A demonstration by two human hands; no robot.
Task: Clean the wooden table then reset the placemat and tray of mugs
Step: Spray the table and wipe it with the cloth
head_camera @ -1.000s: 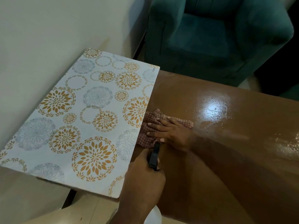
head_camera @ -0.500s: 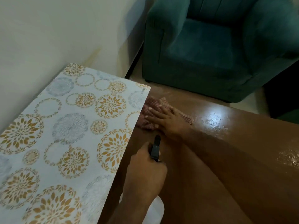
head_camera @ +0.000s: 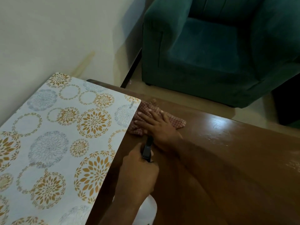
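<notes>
The left grip (head_camera: pixel 139 174), low at 6 o'clock, is curled tight round a spray bottle (head_camera: pixel 148 149). Only the bottle's black head pokes out past the knuckles. Its white body is mostly hidden under the wrist and cut off by the bottom edge.

Just beyond it, the right grip (head_camera: pixel 156 125) lies flat, fingers straight, pressing a checked cloth (head_camera: pixel 177 122) onto the wooden table (head_camera: pixel 227 168).

The cloth's 9 o'clock side disappears behind the corner of the placemat (head_camera: pixel 56 143); I cannot tell whether the mat rests on it. The placemat fills the 9 o'clock side, cut off at left and bottom.

A pale sheen shows on the table at 3 o'clock. Past the table, at 1 o'clock, stands a green armchair (head_camera: pixel 211 54), cropped at the top and right.
</notes>
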